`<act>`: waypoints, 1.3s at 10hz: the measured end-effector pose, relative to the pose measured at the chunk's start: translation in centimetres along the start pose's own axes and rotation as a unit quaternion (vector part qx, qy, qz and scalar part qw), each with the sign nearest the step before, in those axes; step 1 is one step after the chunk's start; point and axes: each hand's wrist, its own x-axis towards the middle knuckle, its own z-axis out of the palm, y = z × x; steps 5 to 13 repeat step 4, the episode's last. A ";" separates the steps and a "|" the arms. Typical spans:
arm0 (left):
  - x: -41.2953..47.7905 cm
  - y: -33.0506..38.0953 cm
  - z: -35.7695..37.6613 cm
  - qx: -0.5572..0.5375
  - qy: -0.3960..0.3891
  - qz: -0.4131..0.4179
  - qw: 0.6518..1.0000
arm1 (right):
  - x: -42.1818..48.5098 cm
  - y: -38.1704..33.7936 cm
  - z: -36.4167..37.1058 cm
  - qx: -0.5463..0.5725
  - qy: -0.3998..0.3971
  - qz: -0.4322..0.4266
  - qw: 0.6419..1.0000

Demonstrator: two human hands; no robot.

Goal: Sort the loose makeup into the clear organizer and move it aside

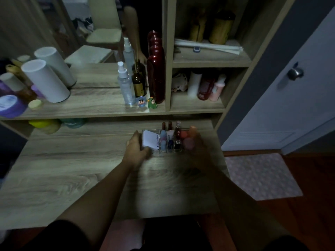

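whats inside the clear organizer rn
In the clear organizer: a white 4U2skin box, tubes, lipsticks and pinkish round items. The right hand covers its right end.

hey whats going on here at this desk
A person is gripping a clear organizer with both hands at the back right of a wooden desk. The left hand clasps its left end beside a white box; the right hand holds the right end. The compartments already hold lipsticks, small tubes and pink items, and no loose makeup shows on the desktop. Sorting looks done, and the organizer seems about to be moved aside.
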 end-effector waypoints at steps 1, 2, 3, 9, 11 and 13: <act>-0.4 2.1 -0.7 0.076 -0.029 0.043 0.996 | -1.0 -1.4 -1.0 0.002 0.009 -0.048 0.999; -1.0 3.5 -0.9 0.149 -0.037 0.058 0.986 | -1.6 -1.9 -0.9 -0.065 0.001 -0.045 0.997; -2.9 4.9 -0.5 0.265 -0.062 0.074 0.959 | -3.5 -2.6 -0.6 -0.149 0.028 -0.016 0.988; -3.9 5.6 -0.2 0.304 -0.092 0.087 0.944 | -4.3 -2.3 -0.6 -0.180 0.021 0.000 0.983; -3.9 5.6 -0.2 0.304 -0.092 0.087 0.944 | -4.3 -2.3 -0.6 -0.180 0.021 0.000 0.983; -3.9 5.6 -0.2 0.304 -0.092 0.087 0.944 | -4.3 -2.3 -0.6 -0.180 0.021 0.000 0.983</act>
